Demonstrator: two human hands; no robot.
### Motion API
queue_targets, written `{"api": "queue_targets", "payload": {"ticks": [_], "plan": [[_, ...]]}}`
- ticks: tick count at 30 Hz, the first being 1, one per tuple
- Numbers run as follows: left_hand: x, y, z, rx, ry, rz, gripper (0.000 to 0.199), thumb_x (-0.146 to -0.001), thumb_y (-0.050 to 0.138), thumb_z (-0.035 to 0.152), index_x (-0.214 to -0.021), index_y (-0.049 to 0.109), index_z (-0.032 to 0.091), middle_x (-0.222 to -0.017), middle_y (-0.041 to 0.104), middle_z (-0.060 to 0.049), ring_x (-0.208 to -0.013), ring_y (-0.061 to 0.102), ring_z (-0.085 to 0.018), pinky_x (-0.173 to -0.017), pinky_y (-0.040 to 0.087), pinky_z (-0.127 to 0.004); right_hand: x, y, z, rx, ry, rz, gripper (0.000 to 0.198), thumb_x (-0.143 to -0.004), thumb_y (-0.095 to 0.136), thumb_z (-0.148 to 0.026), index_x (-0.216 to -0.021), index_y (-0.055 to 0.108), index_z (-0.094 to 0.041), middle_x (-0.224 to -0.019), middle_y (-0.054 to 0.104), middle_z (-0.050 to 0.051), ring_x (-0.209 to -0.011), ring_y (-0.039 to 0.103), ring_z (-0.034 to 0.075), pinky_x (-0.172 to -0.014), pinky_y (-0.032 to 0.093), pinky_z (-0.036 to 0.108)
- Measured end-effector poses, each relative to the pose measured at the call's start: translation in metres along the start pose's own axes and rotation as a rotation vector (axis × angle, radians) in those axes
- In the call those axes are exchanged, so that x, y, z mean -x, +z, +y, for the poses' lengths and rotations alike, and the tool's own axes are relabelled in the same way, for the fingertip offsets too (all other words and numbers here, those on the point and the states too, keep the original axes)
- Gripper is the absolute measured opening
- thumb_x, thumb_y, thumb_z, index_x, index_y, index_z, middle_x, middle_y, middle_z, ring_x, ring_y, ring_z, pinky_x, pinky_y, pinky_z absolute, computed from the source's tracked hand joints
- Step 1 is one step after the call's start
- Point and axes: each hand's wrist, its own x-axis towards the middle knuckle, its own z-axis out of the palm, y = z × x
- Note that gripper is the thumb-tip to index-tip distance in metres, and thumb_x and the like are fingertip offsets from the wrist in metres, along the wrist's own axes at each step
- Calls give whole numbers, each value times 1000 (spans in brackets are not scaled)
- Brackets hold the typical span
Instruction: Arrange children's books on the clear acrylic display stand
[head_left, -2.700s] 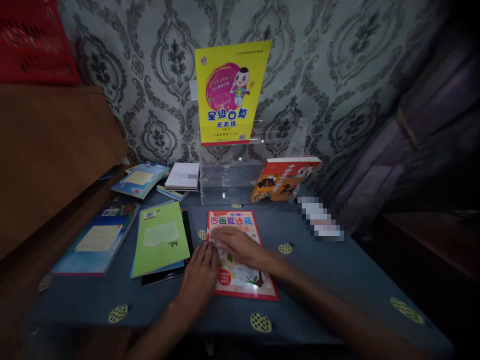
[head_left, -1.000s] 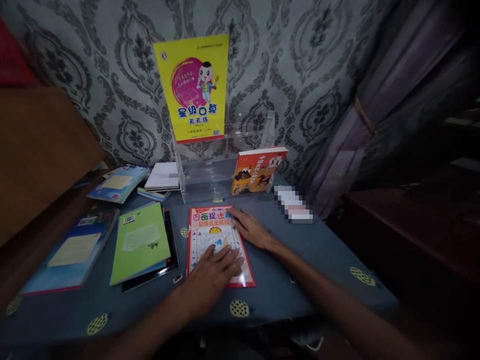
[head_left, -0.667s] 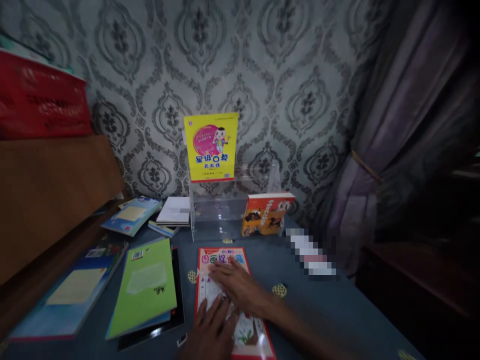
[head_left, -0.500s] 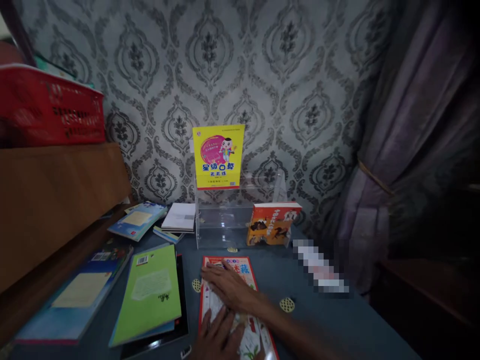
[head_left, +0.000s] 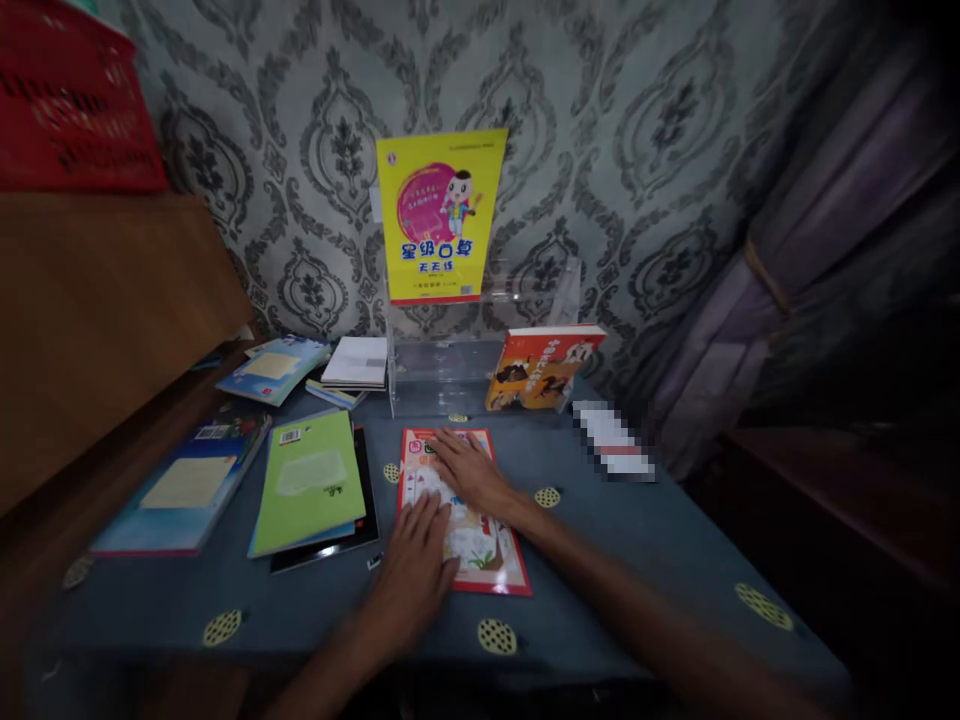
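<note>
A picture book with a red border (head_left: 487, 560) lies flat on the table in front of me. My right hand (head_left: 471, 472) rests on the upper part of its cover, fingers stretched out over the title. Lower down, my left hand (head_left: 417, 550) lies flat over the book's left side, its fingers spread. Neither hand grips anything. Left of the book is a green booklet (head_left: 311, 490) on top of a dark one. Behind it stands a clear acrylic rack (head_left: 442, 360) bearing a yellow workbook (head_left: 442, 215) above and an orange-red book (head_left: 541, 370) at lower right.
Blue books (head_left: 184, 490) lie along the table's left side, with another blue book (head_left: 274, 368) and a white-topped stack (head_left: 356, 362) farther back. A red basket (head_left: 75, 110) sits on a brown box (head_left: 105, 310). A blurred-out item (head_left: 611, 440) lies at right, near the curtain (head_left: 720, 350).
The view has tipped downward, so more of the table's front shows. My right hand has shifted rightward across the cover, uncovering the title's left part. My left hand stays on the book.
</note>
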Motion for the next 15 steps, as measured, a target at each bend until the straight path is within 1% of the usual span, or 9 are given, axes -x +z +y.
{"api": "queue_targets", "payload": {"ticks": [2, 4, 7, 10, 12, 15], "plan": [[-3, -1, -1, 8, -21, 3, 55, -98, 45, 24, -151, 35, 13, -158, 38, -20, -150, 29, -30, -118, 35, -57, 18, 2, 2, -1, -4, 7, 47, -104, 36, -32, -146, 48, -16, -156, 42, 16, -148, 32, 27, -121, 21, 58], [-9, -2, -1, -12, -59, -8, 54, -98, 43, 25, -150, 36, 11, -157, 39, -21, -150, 27, -31, -118, 32, -59, 36, 5, 2, -1, -10, 32, 47, -103, 37, -32, -146, 48, -18, -156, 42, 15, -149, 31, 27, -121, 21, 58], [-24, -3, -1, -39, -153, -35, 53, -99, 43, 28, -148, 38, 8, -157, 37, -23, -150, 25, -34, -118, 28, -63, 61, 8, -3, 0, -10, 67, 47, -102, 39, -32, -146, 49, -20, -157, 41, 15, -150, 29, 28, -120, 21, 60], [-37, -3, -3, 4, -233, -35, 53, -98, 43, 28, -146, 39, 7, -159, 33, -25, -151, 24, -36, -117, 27, -65, 79, 10, -9, 7, 16, 71, 47, -101, 42, -33, -147, 49, -20, -158, 38, 16, -150, 28, 31, -119, 23, 63], [-43, -1, -8, 92, -256, 25, 52, -96, 43, 25, -145, 39, 8, -159, 32, -26, -151, 24, -36, -117, 28, -63, 87, 10, -12, -3, 20, 78, 48, -101, 42, -35, -147, 48, -22, -158, 38, 15, -150, 28, 31, -118, 24, 63], [-49, 0, -18, 297, -271, 191, 49, -96, 41, 22, -145, 39, 14, -160, 32, -22, -151, 26, -29, -118, 30, -56, 91, 10, -14, -23, 13, 86, 48, -101, 42, -35, -147, 48, -23, -158, 39, 14, -150, 29, 30, -119, 25, 61]]}}
